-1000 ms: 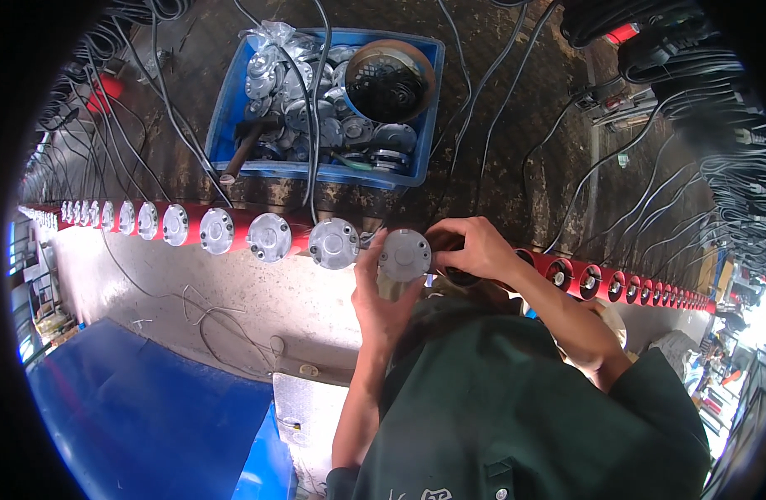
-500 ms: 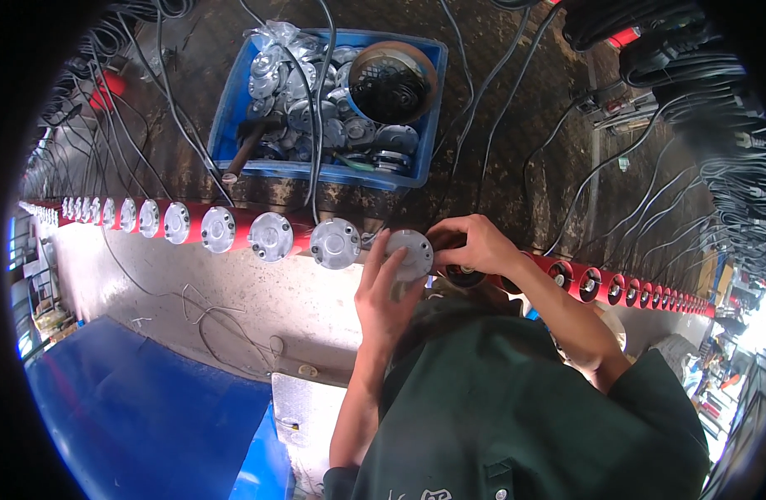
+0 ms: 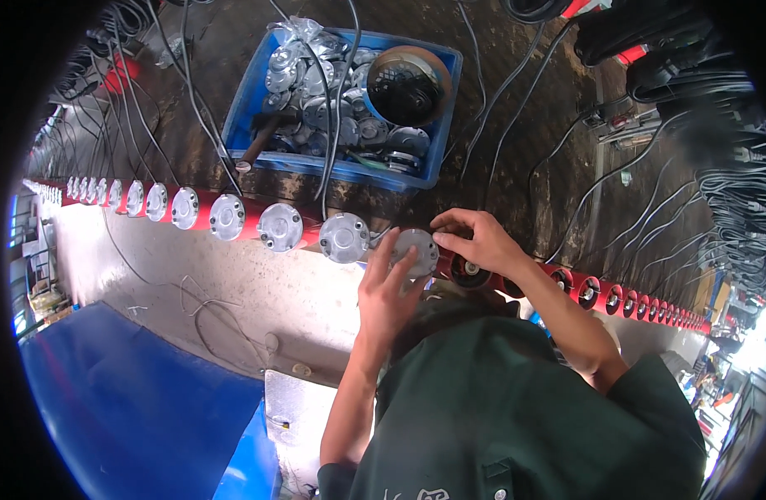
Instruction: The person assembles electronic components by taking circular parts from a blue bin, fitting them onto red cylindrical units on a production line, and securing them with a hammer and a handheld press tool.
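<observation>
A round silver metal end cap (image 3: pixel 417 260) sits at the end of a red cylinder in the long row. My left hand (image 3: pixel 385 292) has its fingers laid across the cap's face and its thumb along the lower edge, holding it. At the cap's upper right rim, my right hand (image 3: pixel 483 242) has thumb and forefinger brought together in a pinch; whatever is between them is too small to make out. Left of it, another capped cylinder (image 3: pixel 344 238) shows screws at its rim. Below my right hand, an uncapped red cylinder (image 3: pixel 469 271) shows its dark inside.
A blue bin (image 3: pixel 333 165) beyond the row holds many silver caps, a round tub (image 3: pixel 445 83) of dark small parts and a hammer (image 3: pixel 262 142). Black cables (image 3: pixel 504 117) trail over the dark worktop. Blue sheeting (image 3: pixel 133 400) lies at lower left.
The view has shifted slightly, so the bin and row appear farther right. My right fingertips have moved up a little along the cap's rim. My left hand stays on the cap.
</observation>
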Demonstrator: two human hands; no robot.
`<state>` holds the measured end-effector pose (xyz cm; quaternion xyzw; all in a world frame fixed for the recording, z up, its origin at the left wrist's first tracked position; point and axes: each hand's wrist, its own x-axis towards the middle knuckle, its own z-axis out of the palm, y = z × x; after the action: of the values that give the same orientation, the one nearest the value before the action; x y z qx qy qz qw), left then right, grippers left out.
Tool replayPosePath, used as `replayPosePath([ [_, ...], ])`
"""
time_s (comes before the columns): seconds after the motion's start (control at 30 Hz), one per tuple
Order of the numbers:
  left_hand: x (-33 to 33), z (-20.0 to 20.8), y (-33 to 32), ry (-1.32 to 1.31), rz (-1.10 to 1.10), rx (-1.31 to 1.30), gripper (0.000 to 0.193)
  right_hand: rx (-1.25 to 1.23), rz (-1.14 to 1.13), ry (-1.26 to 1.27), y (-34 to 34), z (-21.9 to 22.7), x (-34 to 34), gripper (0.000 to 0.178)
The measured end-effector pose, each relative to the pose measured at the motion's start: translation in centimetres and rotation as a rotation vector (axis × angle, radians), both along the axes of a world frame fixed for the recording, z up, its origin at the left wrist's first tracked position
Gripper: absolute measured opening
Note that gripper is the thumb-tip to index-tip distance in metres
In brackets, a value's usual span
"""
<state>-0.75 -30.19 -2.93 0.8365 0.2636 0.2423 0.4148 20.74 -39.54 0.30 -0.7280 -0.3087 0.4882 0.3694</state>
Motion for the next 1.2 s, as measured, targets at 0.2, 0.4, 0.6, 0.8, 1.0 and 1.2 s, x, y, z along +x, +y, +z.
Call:
replayPosePath([
  [0.2,-0.1,-0.6,0.5,-0.075,-0.026,0.055,0.06,0.118,-0.036,-0.146,3.2,0.4,-1.7,0.032],
  [0.4,-0.2,-1.6,0.4,-0.146,-0.031,0.05,0.056,0.208,0.015,-0.225,7.3,1.2,-2.7,0.028],
  [0.6,0.0,-2.1,0.2,-0.14,-0.004,-0.095,0.107,0.487,-0.007,-0.37,23.4,0.2,-6.1,0.03],
  [0.8,2.0,-4.2,-0.3,-0.18,-0.002,-0.245,0.107,-0.071,0.066,-0.182,38.8,-3.9,-5.4,0.02],
  [1.0,1.4,-5.6,-1.0,-0.249,0.101,-0.298,0.109,-0.019,0.156,0.613,34.3,-0.6,-1.2,0.016],
  [1.2,1.9,-6.1,-1.1,-0.355,0.1,-0.244,0.099,-0.002,0.257,0.093,8.1,11.5,-2.3,0.035],
])
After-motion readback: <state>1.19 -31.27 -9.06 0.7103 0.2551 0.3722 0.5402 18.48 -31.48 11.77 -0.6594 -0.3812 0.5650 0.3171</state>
